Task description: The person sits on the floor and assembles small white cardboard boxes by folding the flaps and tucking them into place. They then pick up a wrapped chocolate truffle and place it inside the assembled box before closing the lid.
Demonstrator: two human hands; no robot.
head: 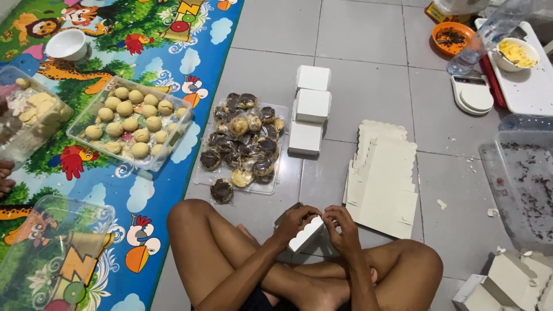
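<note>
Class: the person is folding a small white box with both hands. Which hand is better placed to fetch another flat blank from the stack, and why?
Right. The right hand is nearer the stack of flat blanks, which lies on that side; the left hand also grips the small white box but would have to reach across.

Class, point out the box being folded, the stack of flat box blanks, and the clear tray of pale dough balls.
box (307, 233), head view, scalloped side.
flat box blanks (385, 184), head view, top sheet.
clear tray (174, 131), head view, right rim.

The person has bare arms, bare legs and bare hands, and wears dark shorts (260, 300) at the waist.
</note>
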